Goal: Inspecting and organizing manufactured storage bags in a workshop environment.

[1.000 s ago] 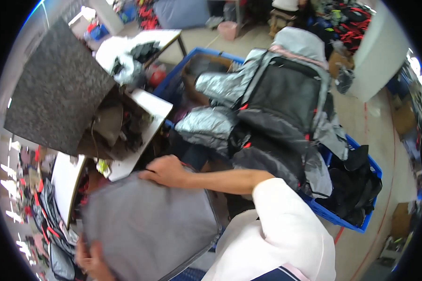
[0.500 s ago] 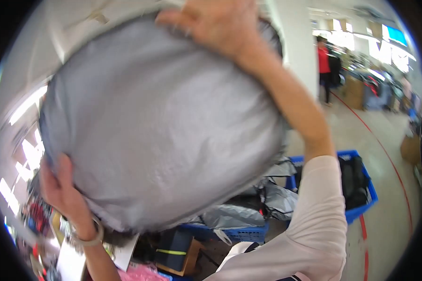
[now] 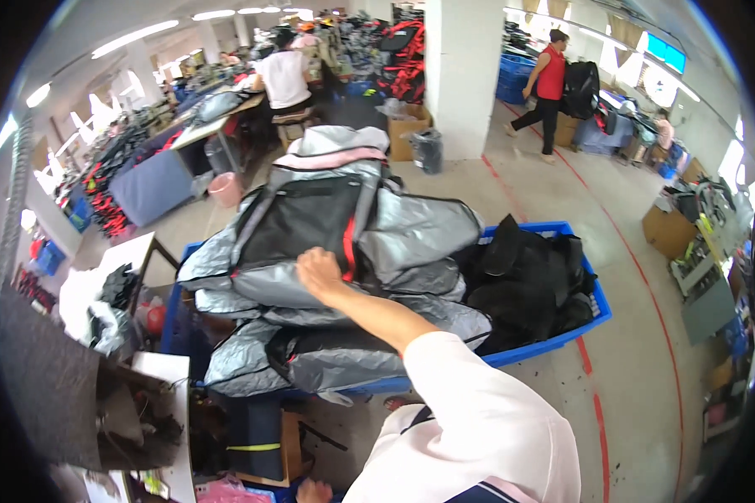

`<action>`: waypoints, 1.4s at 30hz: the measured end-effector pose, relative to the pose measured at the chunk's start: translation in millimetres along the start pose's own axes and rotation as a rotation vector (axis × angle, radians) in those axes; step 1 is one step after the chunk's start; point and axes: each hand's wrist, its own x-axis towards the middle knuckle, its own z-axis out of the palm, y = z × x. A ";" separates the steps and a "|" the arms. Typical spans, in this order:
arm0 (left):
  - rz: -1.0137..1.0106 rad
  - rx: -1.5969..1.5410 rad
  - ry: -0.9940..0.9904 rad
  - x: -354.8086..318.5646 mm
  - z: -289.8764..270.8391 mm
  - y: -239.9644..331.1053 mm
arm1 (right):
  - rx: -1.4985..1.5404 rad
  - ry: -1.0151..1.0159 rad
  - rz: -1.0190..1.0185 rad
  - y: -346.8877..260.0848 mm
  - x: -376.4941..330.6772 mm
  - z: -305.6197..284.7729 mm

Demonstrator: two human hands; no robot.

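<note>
A silver-grey bag (image 3: 298,220) with a black panel and red trim lies on top of a pile of similar silver bags (image 3: 344,362). On its near side rests my right hand (image 3: 319,272), arm stretched forward, its fingers curled in against the fabric. My left hand (image 3: 313,492) shows only in part at the lower edge, low beside a brown carton; its fingers cannot be made out. The pile sits over a blue crate (image 3: 172,323), which it mostly covers.
Right of the pile, a blue crate (image 3: 554,339) holds black padded pieces. A white table (image 3: 164,369) stands at the left. Beyond are a white pillar (image 3: 460,84), a grey bin (image 3: 428,151), a seated person (image 3: 287,80) and a walking person in red (image 3: 549,75).
The large silver bag held up in both hands is now down on the pile. My right hand has come down onto it; my left hand has dropped to the lower edge. The view has shifted.
</note>
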 end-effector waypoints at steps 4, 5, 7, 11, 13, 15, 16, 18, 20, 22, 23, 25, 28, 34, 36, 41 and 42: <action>-0.023 0.094 0.017 52.4 -3.6 -4.6 | 0.000 -0.168 -0.070 -57.7 39.7 32.5; -0.023 0.120 0.018 72.3 1.8 -3.6 | 0.061 -0.279 -0.068 -77.8 51.1 40.9; -0.045 0.181 -0.019 123.3 22.9 -1.4 | 0.087 -0.182 -0.064 -92.2 77.5 67.7; -0.023 0.221 0.143 150.1 26.9 -1.5 | -0.015 -0.098 -0.085 -165.4 135.6 89.9; 0.012 0.118 0.445 81.1 23.3 -40.5 | -0.020 -0.193 -0.299 -163.2 101.6 144.1; 0.042 -0.026 0.899 -35.5 57.9 -89.4 | 0.465 -0.388 -0.331 -152.7 40.7 194.9; -0.021 0.024 0.998 -29.4 96.5 -37.5 | 0.009 -0.283 -0.537 -139.9 15.2 206.4; 0.082 -0.121 1.046 -37.7 108.4 -35.3 | -0.207 -0.138 -0.641 -117.1 5.4 207.5; -0.078 -0.248 1.103 -53.3 105.8 -72.0 | -0.300 -0.353 -0.658 -105.8 21.2 199.6; -0.141 -0.476 1.342 -81.3 110.5 -133.4 | -0.362 -0.285 -0.686 -117.2 29.9 184.2; -0.182 -0.573 1.468 -101.4 114.6 -166.6 | -0.315 -0.290 -0.700 -124.1 25.6 176.1; -0.273 -0.900 1.735 -148.3 130.9 -230.8 | -0.440 -0.436 -0.695 -128.6 17.8 178.1; -0.484 -1.271 1.907 -199.3 138.0 -319.6 | -0.433 -0.496 -0.723 -125.4 19.2 154.9; -0.257 -1.538 1.997 -210.8 8.1 -405.8 | -0.547 -0.564 -0.948 -178.1 -20.2 122.3; -0.170 -1.580 1.894 -192.9 -44.4 -453.3 | -0.527 -0.594 -1.141 -205.6 -46.2 113.1; -0.170 -1.845 2.057 -149.4 -118.7 -578.7 | -0.508 -0.700 -1.610 -240.2 -110.7 104.3; -0.112 -1.881 2.120 -157.9 -124.1 -606.3 | -0.497 -0.748 -1.703 -240.6 -125.5 104.0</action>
